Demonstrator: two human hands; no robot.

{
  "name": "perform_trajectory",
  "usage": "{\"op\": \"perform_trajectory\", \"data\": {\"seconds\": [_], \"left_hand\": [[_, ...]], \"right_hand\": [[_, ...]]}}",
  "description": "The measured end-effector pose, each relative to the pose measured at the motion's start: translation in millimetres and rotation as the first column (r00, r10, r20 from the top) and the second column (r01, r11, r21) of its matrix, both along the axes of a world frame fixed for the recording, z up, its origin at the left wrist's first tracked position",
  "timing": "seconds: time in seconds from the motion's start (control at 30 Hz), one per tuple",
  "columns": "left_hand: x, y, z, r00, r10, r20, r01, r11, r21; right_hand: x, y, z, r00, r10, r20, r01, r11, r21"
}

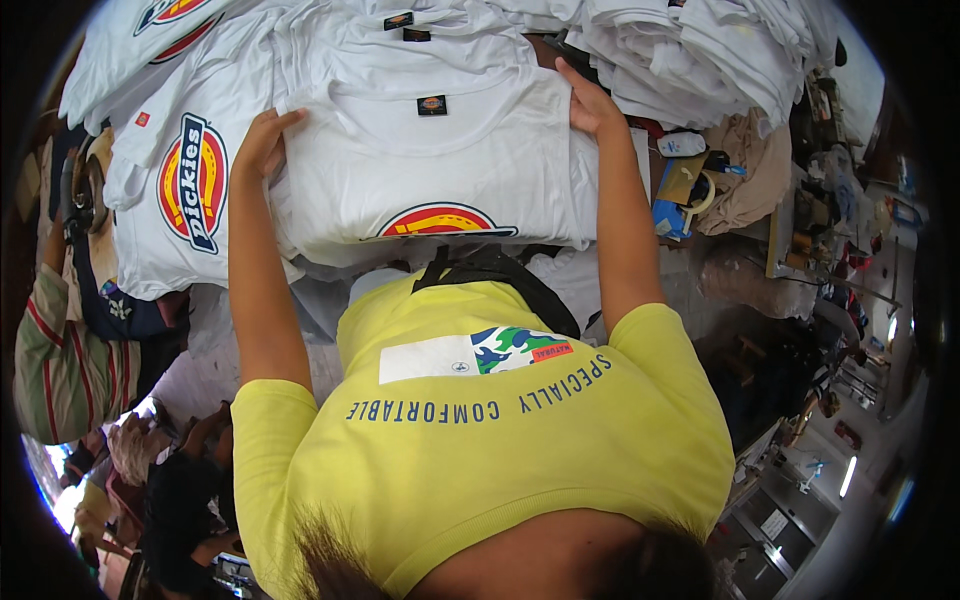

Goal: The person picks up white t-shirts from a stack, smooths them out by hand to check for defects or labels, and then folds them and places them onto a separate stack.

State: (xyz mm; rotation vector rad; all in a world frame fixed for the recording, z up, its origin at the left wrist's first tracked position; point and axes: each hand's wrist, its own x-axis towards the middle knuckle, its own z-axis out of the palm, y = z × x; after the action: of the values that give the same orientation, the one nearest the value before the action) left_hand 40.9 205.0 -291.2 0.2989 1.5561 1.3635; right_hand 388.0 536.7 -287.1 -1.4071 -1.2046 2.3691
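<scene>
A white T-shirt (pixel 450 165) lies folded in front of me, neckline facing away. It has a small dark neck label, and the top of a red, yellow and blue print shows at its near edge. My left hand (pixel 262 145) grips its left edge, thumb on top and the other fingers largely hidden. On the opposite side, my right hand (pixel 594 103) holds the right edge near the shoulder, with its thumb stretched along the cloth. Another white T-shirt (pixel 140 230) with the full print lies left of my left hand.
White garments (pixel 690 45) are heaped at the far right. Beyond my right hand are a tape roll (pixel 700 192), a small white bottle (pixel 682 145) and beige cloth (pixel 755 170). A person in a striped sleeve (pixel 75 370) works at the left. Other people are at lower left.
</scene>
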Motion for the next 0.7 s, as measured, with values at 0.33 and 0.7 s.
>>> {"op": "perform_trajectory", "data": {"seconds": [0.33, 0.7], "left_hand": [[175, -3, -5, 0.109, -0.251, -0.962, 0.396, 0.899, -0.190], [119, -30, -23, -0.123, -0.465, -0.877, 0.134, 0.868, -0.479]], "right_hand": [[-4, -177, 0, 0.795, 0.452, 0.404, -0.357, -0.189, 0.915], [31, -136, -23, 0.715, 0.015, 0.699, -0.665, -0.295, 0.686]]}}
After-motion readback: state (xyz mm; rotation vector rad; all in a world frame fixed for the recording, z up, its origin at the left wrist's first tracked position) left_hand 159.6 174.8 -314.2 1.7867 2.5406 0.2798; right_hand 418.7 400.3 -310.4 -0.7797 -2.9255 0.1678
